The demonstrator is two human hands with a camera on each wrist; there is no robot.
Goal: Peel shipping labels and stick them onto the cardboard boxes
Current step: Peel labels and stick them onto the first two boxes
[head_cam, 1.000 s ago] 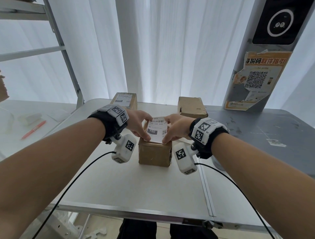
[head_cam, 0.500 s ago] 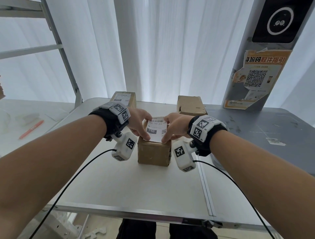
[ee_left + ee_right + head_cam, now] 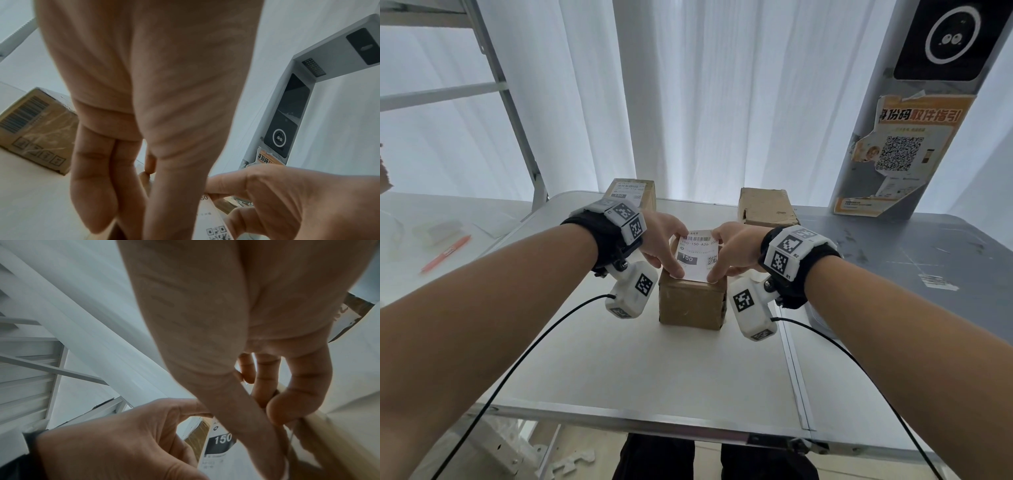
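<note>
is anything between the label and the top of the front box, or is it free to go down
Nothing visible is in the way. The left hand and right hand hold the label by its side edges right over the front box; only their fingertips sit at its near corners.

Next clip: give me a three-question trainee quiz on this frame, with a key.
1. True or false: the rear left box already carries a label.
2. Which hands touch the shipping label on the front box? A left hand only; B right hand only; C both.
3. Fill in: the large number on the label's dark patch is ___.

Key: 1 true; 2 C; 3 150.
</note>
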